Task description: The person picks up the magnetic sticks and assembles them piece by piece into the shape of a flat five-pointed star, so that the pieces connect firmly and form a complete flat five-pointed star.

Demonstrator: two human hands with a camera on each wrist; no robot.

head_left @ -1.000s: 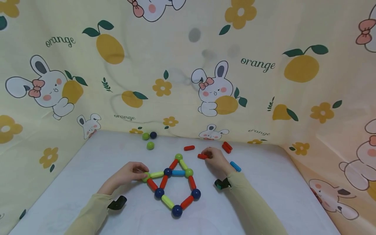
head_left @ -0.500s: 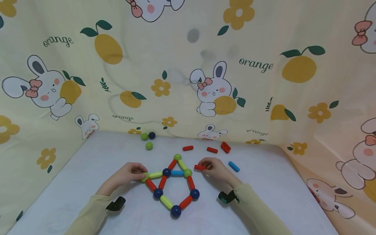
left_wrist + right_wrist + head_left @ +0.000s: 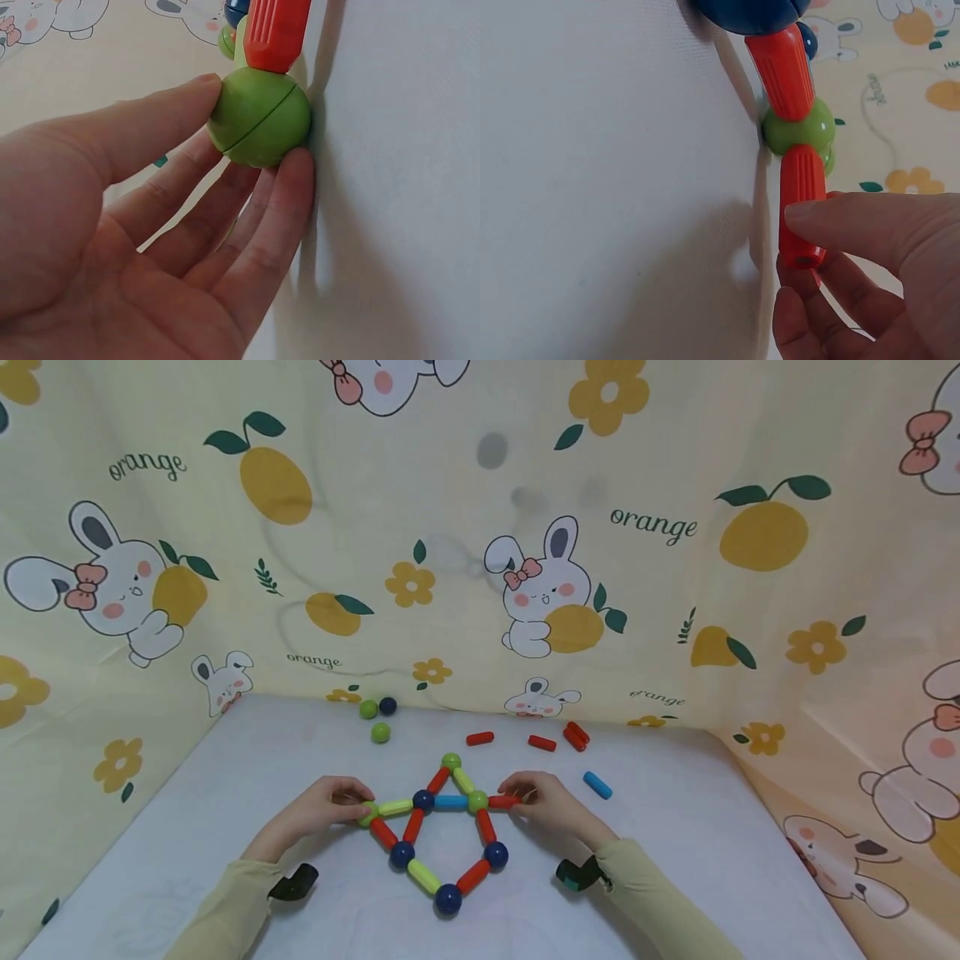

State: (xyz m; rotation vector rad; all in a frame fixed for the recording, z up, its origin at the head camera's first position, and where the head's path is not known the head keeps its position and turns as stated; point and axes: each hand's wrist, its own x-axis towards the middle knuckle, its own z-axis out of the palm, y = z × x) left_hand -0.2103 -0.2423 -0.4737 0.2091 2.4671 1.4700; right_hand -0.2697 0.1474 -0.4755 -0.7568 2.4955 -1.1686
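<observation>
A flat frame of coloured rods and balls lies on the white table, with dark blue balls point(image 3: 447, 899) at its near end and a green ball point(image 3: 451, 762) at its far tip. My left hand point(image 3: 324, 807) pinches the green ball point(image 3: 260, 116) at the frame's left corner between thumb and fingers. On the other side, my right hand point(image 3: 551, 806) pinches a red rod point(image 3: 802, 206) between thumb and fingers. The rod's far end meets the green ball point(image 3: 801, 129) on the frame's right side. A blue rod point(image 3: 452, 802) runs between that ball and a dark blue ball point(image 3: 423, 801).
Loose red rods point(image 3: 480, 738) lie at the back of the table, and a blue rod point(image 3: 597, 785) lies right of my right hand. Two green balls point(image 3: 381, 732) and a dark blue ball point(image 3: 387, 705) sit at the back left. A patterned cloth point(image 3: 465, 485) hangs behind.
My right hand has brought the red rod from the back of the table toward me, up to the frame's right green ball. My left hand keeps its hold on the left corner ball.
</observation>
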